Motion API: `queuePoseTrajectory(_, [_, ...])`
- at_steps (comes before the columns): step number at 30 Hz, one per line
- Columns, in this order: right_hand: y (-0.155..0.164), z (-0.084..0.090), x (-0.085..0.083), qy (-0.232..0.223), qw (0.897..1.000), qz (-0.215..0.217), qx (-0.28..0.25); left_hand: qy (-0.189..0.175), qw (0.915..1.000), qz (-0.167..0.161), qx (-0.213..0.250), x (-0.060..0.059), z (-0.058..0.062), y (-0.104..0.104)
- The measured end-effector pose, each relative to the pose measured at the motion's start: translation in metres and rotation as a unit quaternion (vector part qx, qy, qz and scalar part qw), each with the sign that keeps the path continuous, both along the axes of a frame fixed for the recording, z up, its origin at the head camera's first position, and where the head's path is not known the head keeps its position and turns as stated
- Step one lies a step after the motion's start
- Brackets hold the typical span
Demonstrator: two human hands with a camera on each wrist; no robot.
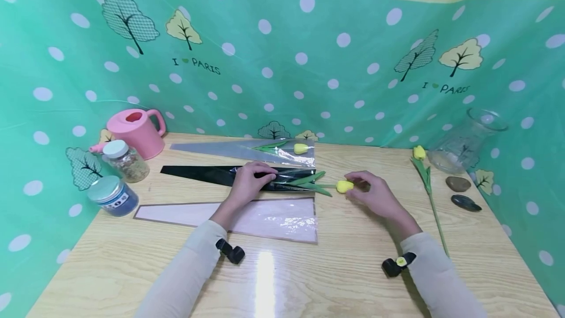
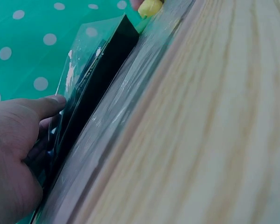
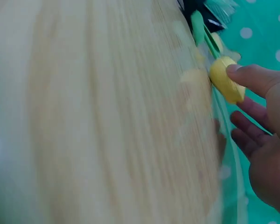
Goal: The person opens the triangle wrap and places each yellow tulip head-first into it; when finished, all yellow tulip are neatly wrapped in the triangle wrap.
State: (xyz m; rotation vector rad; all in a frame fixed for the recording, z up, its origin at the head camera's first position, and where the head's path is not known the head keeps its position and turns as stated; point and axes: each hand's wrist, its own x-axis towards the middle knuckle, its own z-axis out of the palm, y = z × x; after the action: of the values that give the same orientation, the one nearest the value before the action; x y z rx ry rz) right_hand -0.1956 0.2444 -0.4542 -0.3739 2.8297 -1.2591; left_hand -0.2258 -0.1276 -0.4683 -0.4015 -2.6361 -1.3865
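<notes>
My left hand pinches the clear front film of a black flower sleeve lying on the table. In the left wrist view, that film stands lifted off the black backing. A yellow artificial tulip has its stem inside the sleeve, with its green leaves across the sleeve's wide end and its bloom outside, to the right. My right hand holds the bloom between thumb and fingers. The right wrist view shows the thumb on the bloom and the other fingers spread below.
Behind lies a grey sleeve containing a yellow tulip; in front, a pale sleeve. At left stand a pink watering can and two jars. At right are another tulip, a glass vase and two stones.
</notes>
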Motion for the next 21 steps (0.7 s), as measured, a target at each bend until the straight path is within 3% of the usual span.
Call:
queuePoseTrajectory(11, [0.006,-0.005,0.002,0.012,1.000,-0.007,-0.020,-0.009,1.0000,-0.001,-0.002,0.001,0.001,0.000])
queuePoseTrajectory(21, [-0.019,-0.004,-0.004,0.011,0.997,-0.032,-0.064,-0.002,1.0000,0.000,0.000,-0.001,0.001,0.001])
